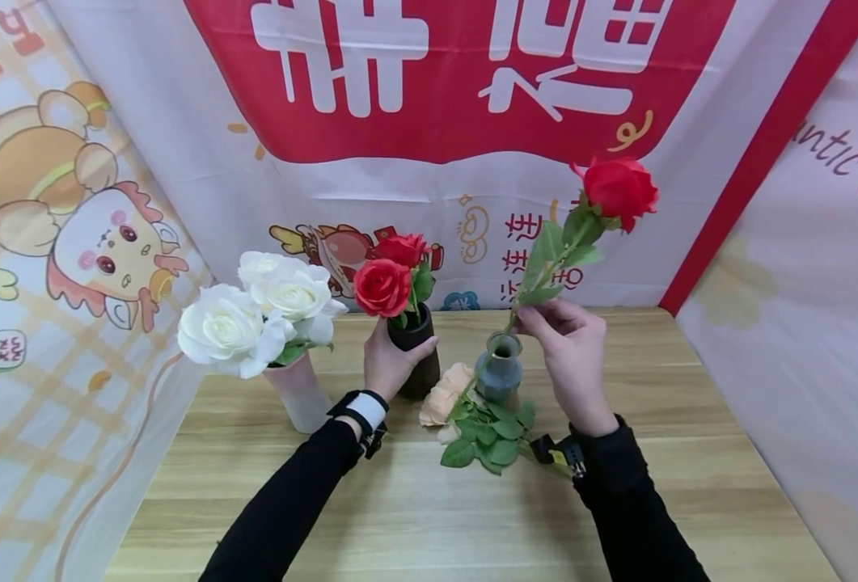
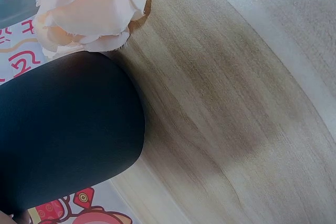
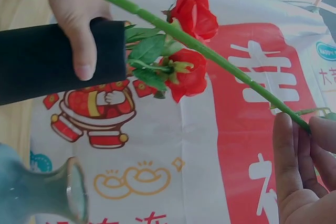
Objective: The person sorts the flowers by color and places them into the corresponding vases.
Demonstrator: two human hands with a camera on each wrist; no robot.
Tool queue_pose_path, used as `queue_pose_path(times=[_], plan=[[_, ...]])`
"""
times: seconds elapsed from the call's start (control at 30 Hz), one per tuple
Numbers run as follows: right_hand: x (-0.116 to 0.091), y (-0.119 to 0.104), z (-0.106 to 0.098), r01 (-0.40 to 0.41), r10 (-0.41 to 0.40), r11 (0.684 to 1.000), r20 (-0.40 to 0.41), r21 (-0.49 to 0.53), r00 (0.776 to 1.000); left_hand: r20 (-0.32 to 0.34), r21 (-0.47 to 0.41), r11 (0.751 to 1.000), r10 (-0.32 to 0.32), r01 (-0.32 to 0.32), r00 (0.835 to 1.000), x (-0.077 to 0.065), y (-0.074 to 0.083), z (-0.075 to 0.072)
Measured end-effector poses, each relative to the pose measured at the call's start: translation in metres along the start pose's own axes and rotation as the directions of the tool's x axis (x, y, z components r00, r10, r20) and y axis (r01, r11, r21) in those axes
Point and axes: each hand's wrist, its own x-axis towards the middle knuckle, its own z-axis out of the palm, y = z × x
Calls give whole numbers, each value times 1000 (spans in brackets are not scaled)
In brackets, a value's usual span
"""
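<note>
My left hand [image 1: 387, 362] grips a black vase [image 1: 424, 376] that stands on the table with two red roses [image 1: 382, 288] in it. In the right wrist view, the thumb lies along the side of this vase near its mouth. Fingertips of my right hand [image 1: 572, 349] pinch the green stem [image 3: 210, 53] of a long red rose [image 1: 621, 192], its bloom raised to the upper right. The lower stem slants down to the left and overlaps the mouth of a small blue-grey vase [image 1: 499, 378]. In the left wrist view, the black vase [image 2: 73, 129] hides nearly all of the left hand.
A peach flower [image 1: 443, 396] with green leaves [image 1: 497, 436] lies on the wooden table [image 1: 414, 517] in front of the blue-grey vase. At the left, a pink and white vase [image 1: 301, 400] holds several white roses [image 1: 221, 330]. Printed cloth [image 1: 465, 182] hangs behind and at both sides.
</note>
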Motion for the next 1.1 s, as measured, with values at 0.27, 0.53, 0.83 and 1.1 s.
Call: queue_pose_path(times=[0.27, 0.53, 0.83, 1.1], plan=[[16, -8, 4, 26, -24, 995, -23, 98, 999, -12, 4, 1000, -8, 8, 1000, -1, 2, 1], [28, -12, 9, 81, -60, 981, -122, 176, 991, -13, -5, 1000, 15, -15, 1000, -1, 2, 1], [37, -4, 19, 142, -100, 973, -217, 184, 971, -20, 0, 1000, 19, -19, 1000, 1, -1, 0], [40, 4, 32, 201, -174, 975, -237, 97, 956, -8, 1, 1000, 3, -3, 1000, -1, 1, 0]])
